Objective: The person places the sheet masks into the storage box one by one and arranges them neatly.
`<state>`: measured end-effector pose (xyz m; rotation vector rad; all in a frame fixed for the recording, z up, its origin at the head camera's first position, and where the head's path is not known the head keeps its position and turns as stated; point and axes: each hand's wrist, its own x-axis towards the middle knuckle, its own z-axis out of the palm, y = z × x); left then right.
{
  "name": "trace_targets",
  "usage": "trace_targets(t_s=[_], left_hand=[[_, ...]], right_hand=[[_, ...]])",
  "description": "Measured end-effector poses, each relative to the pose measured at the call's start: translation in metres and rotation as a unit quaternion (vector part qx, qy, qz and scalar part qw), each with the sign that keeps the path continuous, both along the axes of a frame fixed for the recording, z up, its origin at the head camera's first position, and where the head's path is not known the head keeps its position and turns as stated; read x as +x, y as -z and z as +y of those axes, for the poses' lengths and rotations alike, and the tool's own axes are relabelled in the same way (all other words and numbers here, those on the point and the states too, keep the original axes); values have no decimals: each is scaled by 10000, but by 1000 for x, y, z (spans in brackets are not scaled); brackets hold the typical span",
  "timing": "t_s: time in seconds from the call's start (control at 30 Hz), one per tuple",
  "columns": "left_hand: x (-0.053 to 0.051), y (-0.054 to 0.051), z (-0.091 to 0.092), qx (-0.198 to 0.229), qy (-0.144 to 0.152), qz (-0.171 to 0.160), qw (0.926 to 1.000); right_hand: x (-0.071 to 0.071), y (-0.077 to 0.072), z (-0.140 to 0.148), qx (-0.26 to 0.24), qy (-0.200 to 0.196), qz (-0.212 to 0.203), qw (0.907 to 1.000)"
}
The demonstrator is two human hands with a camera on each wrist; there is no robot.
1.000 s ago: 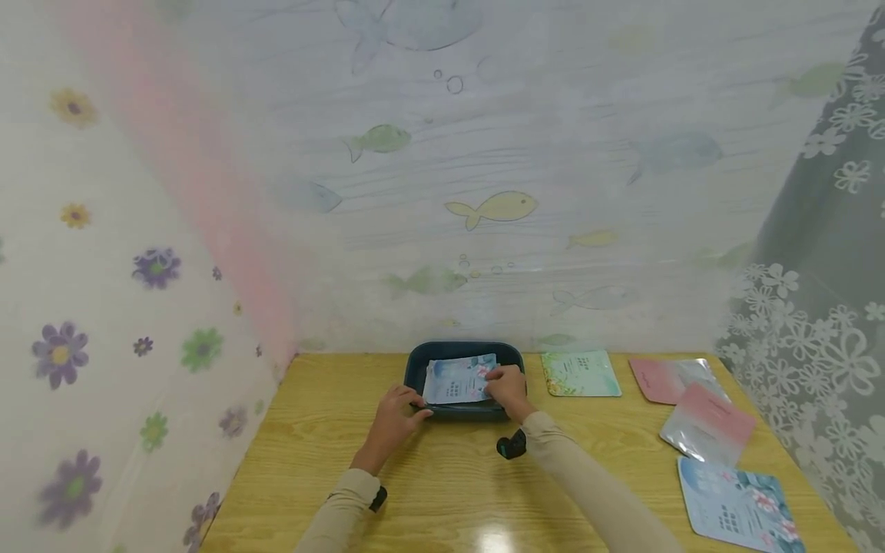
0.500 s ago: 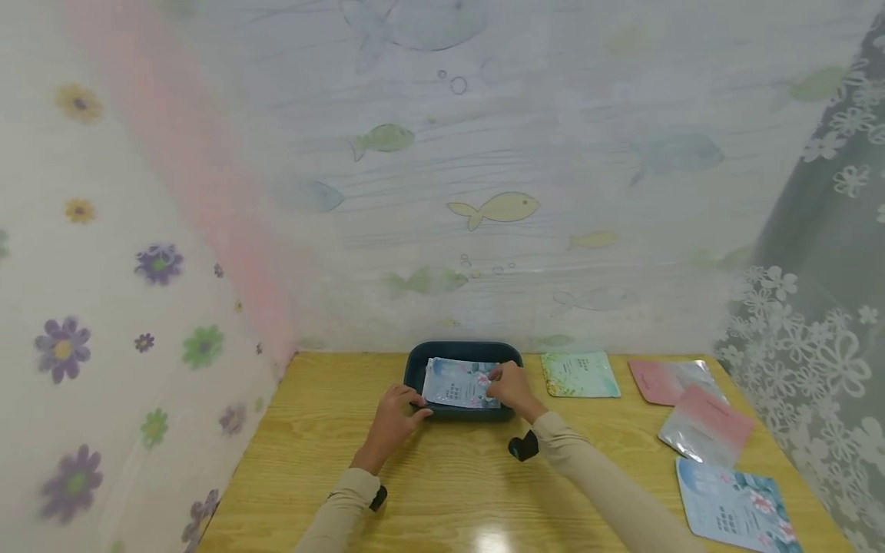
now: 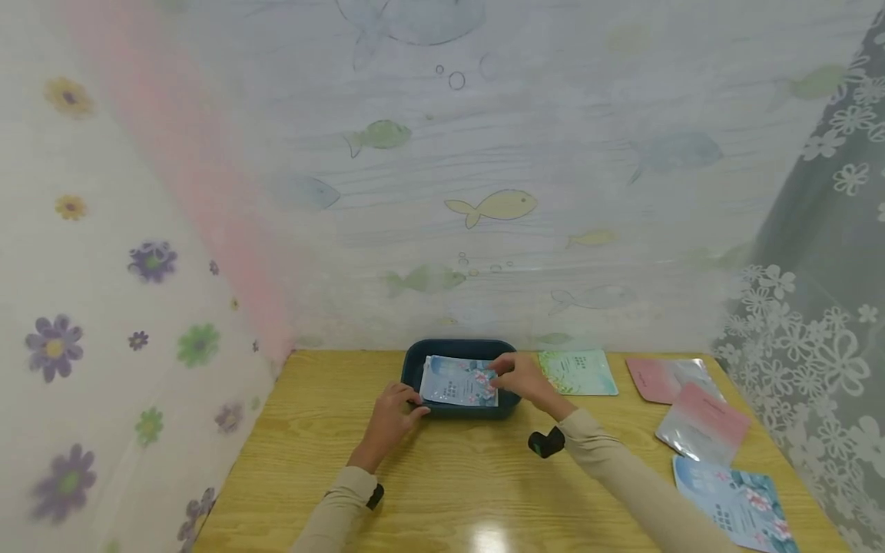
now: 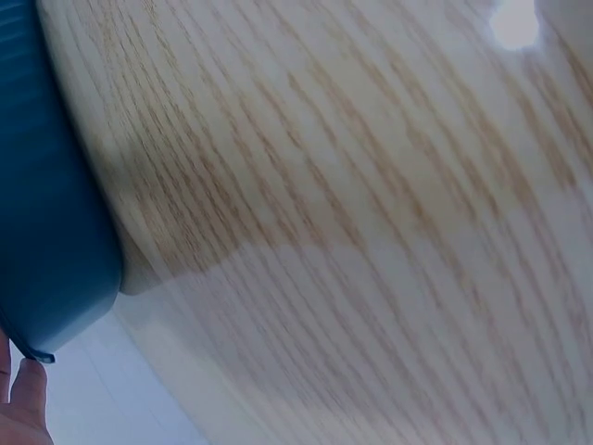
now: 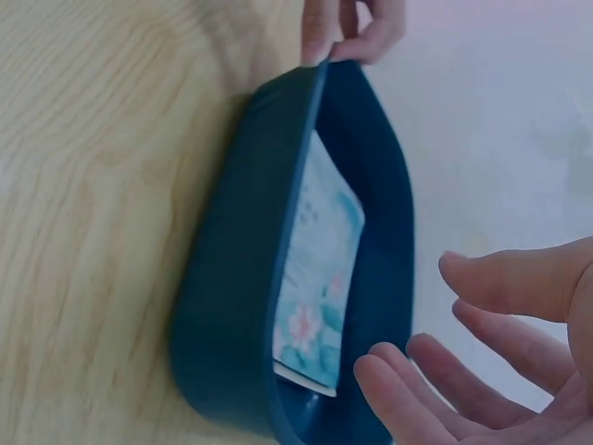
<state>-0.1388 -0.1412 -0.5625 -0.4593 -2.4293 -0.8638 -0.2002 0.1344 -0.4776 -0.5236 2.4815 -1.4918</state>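
Observation:
A dark blue plastic bin (image 3: 459, 343) stands at the back of the table. My left hand (image 3: 391, 421) pinches its rim at the near left corner; the right wrist view shows that hand's thumb and fingers (image 5: 318, 42) at the rim. Flat inside the bin lies a light blue facial mask packet (image 3: 456, 382) with pink flowers; edges of more show beneath it. Over the bin's right end hovers my right hand (image 3: 523, 378), its fingers spread and apart from the packet. In the left wrist view the bin's outer wall (image 4: 56, 204) appears, with fingertips (image 4: 28, 389) at its rim.
To the bin's right lies a green facial mask packet (image 3: 579, 373). Further right are two pink and silver packets (image 3: 674, 380), partly overlapping, and another blue floral packet (image 3: 736, 503) near the front. Behind the wooden table (image 3: 449, 484) hangs a fish-patterned curtain (image 3: 387, 230).
My right hand has let go of the blue facial mask packet and moved right, its fingers spreading. The packet has settled flat in the bin. My left hand stays at the rim.

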Motion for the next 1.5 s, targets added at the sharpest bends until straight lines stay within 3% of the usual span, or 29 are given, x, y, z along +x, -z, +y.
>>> trace_targets(t_s=[0.37, 0.67, 0.87, 1.03, 1.27, 1.5], left_hand=[[-3, -1, -1, 19, 103, 126, 9999], [-2, -1, -3, 70, -12, -128, 9999], [-3, 2, -4, -48, -73, 50, 9999], [-3, 2, -4, 2, -54, -20, 10000], [-3, 3, -2, 71, -20, -85, 9999], [-2, 3, -2, 12, 36, 81, 10000]], right_hand=[[8, -29, 38, -132, -217, -172, 9995], [21, -45, 71, -266, -304, -125, 9991], [28, -45, 93, -386, -299, -123, 9987], [37, -49, 114, -371, -315, 74, 9988], [49, -51, 141, -141, -90, -75, 9998], [61, -49, 165, -310, -178, 81, 9993]])
